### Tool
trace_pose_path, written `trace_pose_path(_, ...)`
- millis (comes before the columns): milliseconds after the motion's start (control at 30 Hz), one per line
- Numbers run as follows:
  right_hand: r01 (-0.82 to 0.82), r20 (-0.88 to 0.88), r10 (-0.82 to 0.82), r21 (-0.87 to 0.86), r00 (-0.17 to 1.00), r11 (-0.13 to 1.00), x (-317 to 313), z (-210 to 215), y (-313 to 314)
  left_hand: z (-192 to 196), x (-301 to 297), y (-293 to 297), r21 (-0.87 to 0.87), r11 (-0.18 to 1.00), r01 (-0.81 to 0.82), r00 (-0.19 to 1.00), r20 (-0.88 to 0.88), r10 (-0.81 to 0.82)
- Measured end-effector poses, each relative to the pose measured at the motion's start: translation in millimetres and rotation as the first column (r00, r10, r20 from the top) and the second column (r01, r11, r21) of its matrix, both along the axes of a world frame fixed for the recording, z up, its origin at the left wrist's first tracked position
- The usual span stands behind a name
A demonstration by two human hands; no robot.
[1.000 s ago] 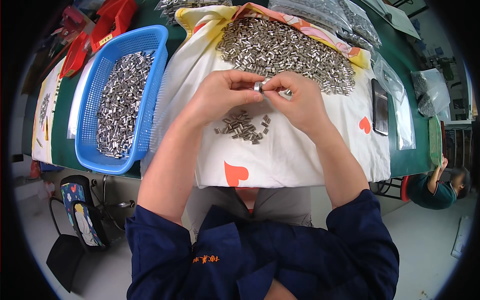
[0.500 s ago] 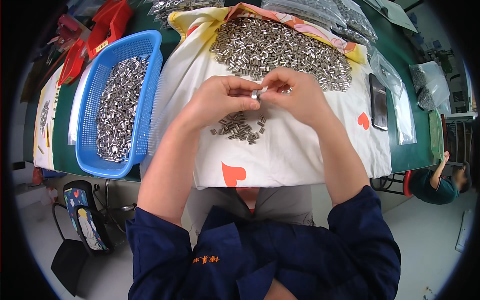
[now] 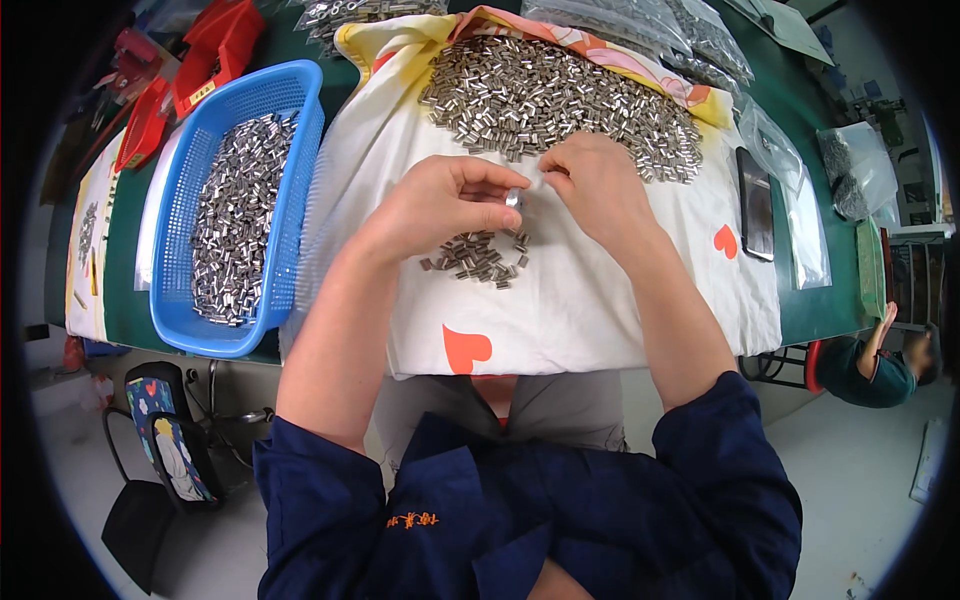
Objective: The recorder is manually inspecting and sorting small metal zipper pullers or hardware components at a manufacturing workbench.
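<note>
My left hand [image 3: 440, 205] pinches a small shiny round metal piece [image 3: 514, 198] between thumb and fingertips, above the white cloth [image 3: 590, 290]. Just right of it, and apart from it, my right hand [image 3: 600, 185] has its fingers curled together; whatever they hold, if anything, is hidden. Beyond both hands spreads a large heap of short metal cylinders [image 3: 560, 95]. A smaller pile of similar cylinders [image 3: 480, 260] lies close below my left hand, partly covered by it.
A blue perforated basket [image 3: 168, 260] with many metal cylinders stands on the left. Red bins [image 3: 215, 60] are behind it. A phone [image 3: 755, 205] and clear plastic bags [image 3: 800, 220] lie on the right, on the green table [image 3: 840, 290]. Another person [image 3: 870, 370] is at far right.
My right hand has drawn away from the metal piece, slightly right, and its fingers have curled in. The left hand keeps its hold, nearly in place.
</note>
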State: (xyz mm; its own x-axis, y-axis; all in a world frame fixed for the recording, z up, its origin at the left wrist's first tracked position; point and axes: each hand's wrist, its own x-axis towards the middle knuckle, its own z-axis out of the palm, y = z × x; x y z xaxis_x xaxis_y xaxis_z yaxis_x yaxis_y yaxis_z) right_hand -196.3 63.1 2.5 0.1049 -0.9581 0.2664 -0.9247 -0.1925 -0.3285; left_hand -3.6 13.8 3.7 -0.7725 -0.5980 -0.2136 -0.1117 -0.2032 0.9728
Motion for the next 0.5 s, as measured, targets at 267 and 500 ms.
trace_pose_path(267, -0.019, 0.004, 0.019, 0.049, 1.000, 0.999, 6.9, 2.5, 3.0, -1.3, -0.2, -2.3, 0.023, 0.999, -0.026, 0.999, 0.020, 0.025)
trace_pose_path(500, -0.125, 0.614, -0.039, 0.222, 0.788, 0.967, 15.8, 28.5, 10.7, 0.4, 0.3, -1.9, 0.034, 0.994, -0.108, 0.991, -0.080, 0.110)
